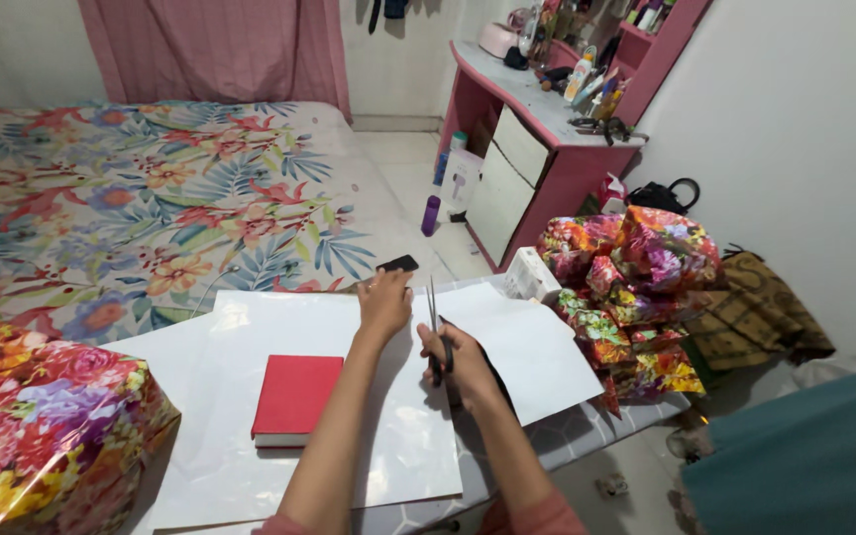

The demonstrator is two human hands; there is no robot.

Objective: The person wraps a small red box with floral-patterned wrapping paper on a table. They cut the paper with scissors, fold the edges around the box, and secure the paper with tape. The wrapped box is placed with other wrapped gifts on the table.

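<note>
Scissors in right hand grip (blades shut)

I'm seeing a floral bed, a pink dresser, a red book and gift-wrapped parcels.

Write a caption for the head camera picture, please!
Right hand cuts white paper with scissors while left hand steadies it, beside a red book.

We see a grey table carrying a large white paper sheet, a red book on it, a floral-wrapped bundle, and perhaps wrapped gifts at its far end.
</note>
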